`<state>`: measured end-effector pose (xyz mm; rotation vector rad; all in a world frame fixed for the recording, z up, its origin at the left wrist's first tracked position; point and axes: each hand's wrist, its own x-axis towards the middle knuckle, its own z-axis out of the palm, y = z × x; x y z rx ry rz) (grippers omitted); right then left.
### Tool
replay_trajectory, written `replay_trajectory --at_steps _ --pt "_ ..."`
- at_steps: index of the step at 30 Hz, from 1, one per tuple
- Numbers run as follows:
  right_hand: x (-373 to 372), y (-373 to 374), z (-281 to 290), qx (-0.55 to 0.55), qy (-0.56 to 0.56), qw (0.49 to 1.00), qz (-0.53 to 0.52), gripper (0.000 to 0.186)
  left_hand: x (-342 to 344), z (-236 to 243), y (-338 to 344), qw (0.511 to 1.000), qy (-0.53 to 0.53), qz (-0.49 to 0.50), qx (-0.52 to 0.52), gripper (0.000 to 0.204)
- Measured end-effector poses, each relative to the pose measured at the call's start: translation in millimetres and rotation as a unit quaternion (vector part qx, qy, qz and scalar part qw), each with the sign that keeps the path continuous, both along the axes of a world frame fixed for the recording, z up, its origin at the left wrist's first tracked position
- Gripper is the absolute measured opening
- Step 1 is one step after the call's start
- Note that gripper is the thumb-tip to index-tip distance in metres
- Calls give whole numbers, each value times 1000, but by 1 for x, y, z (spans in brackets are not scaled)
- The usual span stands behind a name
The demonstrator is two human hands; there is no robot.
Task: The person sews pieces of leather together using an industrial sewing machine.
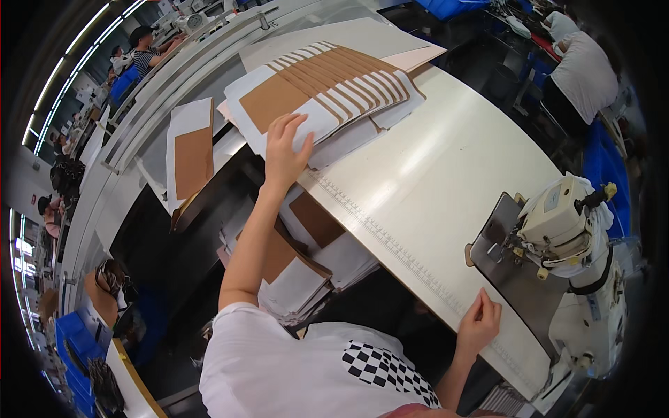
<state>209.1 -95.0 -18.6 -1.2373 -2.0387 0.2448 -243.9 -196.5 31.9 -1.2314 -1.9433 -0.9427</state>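
My left hand point(286, 150) rests on the near edge of a fanned stack of white sheets with brown panels point(324, 87). Its fingers lie stretched out with the thumb apart, gripping nothing that shows. Low at the right, my right hand point(481, 324) is over the table's near edge, beside the sewing machine's dark metal plate point(523, 279). Thumb and fingers come together in a pinch there, and whatever may be between them is too small to make out. The sewing machine point(557, 226) stands just beyond that hand, its needle area over the plate.
The white table point(425, 181) has a ruler strip point(380, 233) along its near edge. Below it lie more brown-and-white panels point(293, 272). Another panel point(191, 153) sits at the left by a metal rail point(132, 139). A person in a white top point(585, 76) works at the far right.
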Motion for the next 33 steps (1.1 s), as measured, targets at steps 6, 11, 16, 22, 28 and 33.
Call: replay_trajectory --at_steps 6,11,16,22,28,33 --pt "-3 -5 3 -24 5 1000 -12 18 -26 41 63 922 -131 29 -364 39" --pt "-5 -4 8 -39 5 999 -6 17 -48 39 38 921 -291 -30 -256 48" --pt "-4 -1 3 -2 9 1000 6 18 -59 31 29 904 -357 -126 -201 52" --pt "-1 -3 6 -25 3 1000 12 17 -52 33 28 917 -296 -129 -233 53" --pt "2 -2 5 0 -31 999 31 17 -51 29 34 926 -262 -71 -264 49" --pt "0 -5 5 -21 -17 1000 1 18 -55 28 46 923 -286 -67 -249 42"
